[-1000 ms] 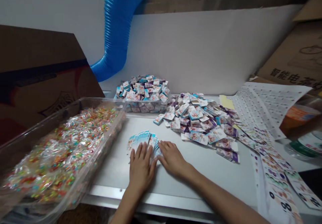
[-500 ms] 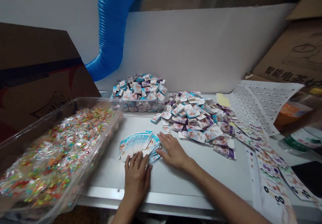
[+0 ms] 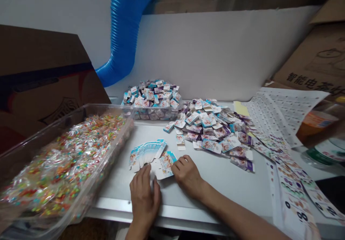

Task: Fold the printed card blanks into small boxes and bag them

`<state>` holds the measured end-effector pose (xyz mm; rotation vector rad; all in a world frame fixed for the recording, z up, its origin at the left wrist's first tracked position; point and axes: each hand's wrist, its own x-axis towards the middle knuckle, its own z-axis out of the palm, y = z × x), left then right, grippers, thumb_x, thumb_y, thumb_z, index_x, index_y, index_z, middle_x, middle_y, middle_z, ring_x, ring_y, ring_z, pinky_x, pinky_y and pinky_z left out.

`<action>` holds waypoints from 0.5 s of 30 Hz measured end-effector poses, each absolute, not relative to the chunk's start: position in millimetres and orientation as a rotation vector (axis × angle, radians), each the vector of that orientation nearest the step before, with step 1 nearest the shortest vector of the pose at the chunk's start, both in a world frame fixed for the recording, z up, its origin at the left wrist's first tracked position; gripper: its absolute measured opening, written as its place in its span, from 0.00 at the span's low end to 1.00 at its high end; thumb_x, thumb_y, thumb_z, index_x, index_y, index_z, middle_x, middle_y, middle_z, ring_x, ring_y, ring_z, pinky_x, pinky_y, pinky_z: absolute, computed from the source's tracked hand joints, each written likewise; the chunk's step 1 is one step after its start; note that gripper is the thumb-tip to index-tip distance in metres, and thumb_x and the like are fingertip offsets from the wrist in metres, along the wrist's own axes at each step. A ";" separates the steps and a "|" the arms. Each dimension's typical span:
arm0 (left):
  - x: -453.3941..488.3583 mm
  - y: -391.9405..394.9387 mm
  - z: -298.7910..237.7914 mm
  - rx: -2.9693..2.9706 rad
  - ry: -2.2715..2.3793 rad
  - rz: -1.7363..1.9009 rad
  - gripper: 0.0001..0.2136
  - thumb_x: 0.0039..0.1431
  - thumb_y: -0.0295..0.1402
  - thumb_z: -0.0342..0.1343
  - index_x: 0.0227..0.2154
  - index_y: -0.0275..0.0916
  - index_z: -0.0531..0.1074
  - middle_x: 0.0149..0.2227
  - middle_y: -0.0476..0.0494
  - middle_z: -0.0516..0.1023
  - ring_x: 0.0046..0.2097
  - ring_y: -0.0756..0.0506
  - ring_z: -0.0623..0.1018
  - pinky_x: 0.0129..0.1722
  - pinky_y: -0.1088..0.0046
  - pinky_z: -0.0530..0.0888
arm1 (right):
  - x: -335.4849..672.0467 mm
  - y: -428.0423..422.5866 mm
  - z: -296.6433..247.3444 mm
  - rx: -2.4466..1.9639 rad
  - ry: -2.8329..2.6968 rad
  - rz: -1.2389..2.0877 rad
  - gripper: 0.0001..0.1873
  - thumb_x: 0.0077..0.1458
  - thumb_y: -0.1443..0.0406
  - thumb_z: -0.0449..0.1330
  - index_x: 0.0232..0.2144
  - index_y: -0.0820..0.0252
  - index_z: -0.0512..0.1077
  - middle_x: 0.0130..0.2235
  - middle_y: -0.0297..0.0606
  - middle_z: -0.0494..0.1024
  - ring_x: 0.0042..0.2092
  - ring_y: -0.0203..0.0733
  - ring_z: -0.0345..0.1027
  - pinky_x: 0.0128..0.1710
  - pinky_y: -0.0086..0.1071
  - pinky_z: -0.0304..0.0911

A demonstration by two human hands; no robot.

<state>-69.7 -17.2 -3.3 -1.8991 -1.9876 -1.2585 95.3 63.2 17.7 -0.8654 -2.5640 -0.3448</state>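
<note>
Between my hands is a small batch of flat printed cartons point(image 3: 166, 164), white and blue with a hand picture, tilted up a little from the table. My left hand point(image 3: 144, 193) grips their left side, thumb and fingers bent around a white edge. At their right edge, my right hand point(image 3: 188, 177) is closed with curled fingers. Just beyond lies a fanned row of similar flat cartons point(image 3: 150, 150). One loose carton point(image 3: 180, 142) rests between the fan and a heap of folded small boxes point(image 3: 206, 121).
On the left stands a clear plastic tub point(image 3: 118, 144) of wrapped colourful pieces. A clear bin point(image 3: 155, 114) piled with small boxes is at the back. Printed sticker sheets point(image 3: 292, 197), a plastic bottle point(image 3: 323, 152) and a dark flat object point(image 3: 332, 189) lie right. A blue hose point(image 3: 122, 35) hangs behind.
My right hand has drawn back toward me and curled its fingers. The cartons between my hands are now gathered and lifted, and the fan stays behind. The view has shifted slightly.
</note>
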 end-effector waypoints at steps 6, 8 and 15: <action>-40.9 -22.4 18.3 -1.527 -2.631 -2.317 0.21 0.50 0.44 0.57 0.43 0.38 0.64 0.37 0.42 0.75 0.34 0.45 0.76 0.34 0.66 0.74 | 96.3 38.9 32.5 -0.861 -2.369 -0.294 0.15 0.57 0.73 0.50 0.47 0.68 0.67 0.42 0.46 0.75 0.40 0.44 0.64 0.41 0.40 0.55; -33.5 -15.7 24.6 -1.518 -2.505 -2.572 0.17 0.51 0.44 0.56 0.39 0.37 0.67 0.38 0.41 0.75 0.39 0.44 0.76 0.41 0.66 0.73 | 96.8 29.3 36.2 -0.813 -2.382 -0.230 0.17 0.57 0.73 0.49 0.49 0.68 0.65 0.44 0.46 0.75 0.41 0.44 0.64 0.41 0.40 0.56; -17.5 1.1 31.8 -1.710 -2.320 -2.688 0.15 0.54 0.40 0.54 0.41 0.37 0.67 0.40 0.42 0.75 0.43 0.45 0.74 0.45 0.69 0.70 | 99.9 9.9 42.2 -0.896 -2.375 0.022 0.19 0.55 0.69 0.52 0.50 0.66 0.65 0.45 0.48 0.74 0.45 0.49 0.64 0.44 0.44 0.58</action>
